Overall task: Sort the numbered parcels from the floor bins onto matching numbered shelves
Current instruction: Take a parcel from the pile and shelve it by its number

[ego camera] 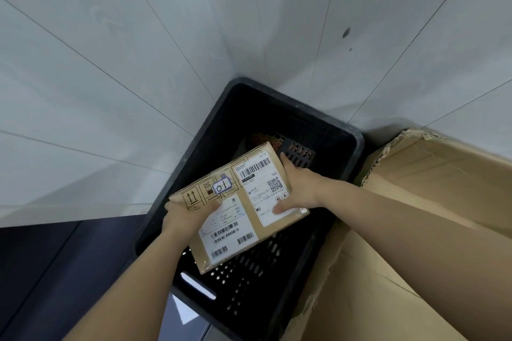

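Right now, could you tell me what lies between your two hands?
In the head view, only the parcel: the left hand grips its left edge, the right hand its right edge, above the black bin.

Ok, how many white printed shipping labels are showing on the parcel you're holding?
2. One shipping label sits on the parcel toward the right hand; the other label lies by the left hand. The underside is hidden, so more may exist.

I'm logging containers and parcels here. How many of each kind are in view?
Brown cardboard parcel with white labels, held in both hands: 1
Black perforated plastic bin: 1
Large open brown cardboard box: 1
Total: 3
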Tool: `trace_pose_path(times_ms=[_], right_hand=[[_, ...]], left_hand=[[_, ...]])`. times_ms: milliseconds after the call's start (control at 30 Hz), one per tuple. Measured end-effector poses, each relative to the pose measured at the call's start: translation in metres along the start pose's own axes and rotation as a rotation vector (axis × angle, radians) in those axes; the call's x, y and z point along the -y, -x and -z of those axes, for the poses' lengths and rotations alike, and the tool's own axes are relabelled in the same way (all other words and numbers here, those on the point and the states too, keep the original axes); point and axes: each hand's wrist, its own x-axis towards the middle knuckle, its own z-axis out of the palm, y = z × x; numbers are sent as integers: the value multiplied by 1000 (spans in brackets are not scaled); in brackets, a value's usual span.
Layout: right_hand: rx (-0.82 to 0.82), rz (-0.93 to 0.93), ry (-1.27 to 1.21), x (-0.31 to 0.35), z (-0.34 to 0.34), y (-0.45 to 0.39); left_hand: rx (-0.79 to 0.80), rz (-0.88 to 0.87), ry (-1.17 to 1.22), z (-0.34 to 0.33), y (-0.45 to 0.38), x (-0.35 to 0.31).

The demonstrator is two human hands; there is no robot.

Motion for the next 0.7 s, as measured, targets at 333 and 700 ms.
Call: trace_pose_path(times_ms=[333, 700], right_hand=[[-19, -13, -219, -2, 0, 2], [-138, 21, -454, 25, 41, 103]], left_hand=[[-39, 29, 117, -8, 7, -4], [-155, -53, 53, 40, 97, -41]])
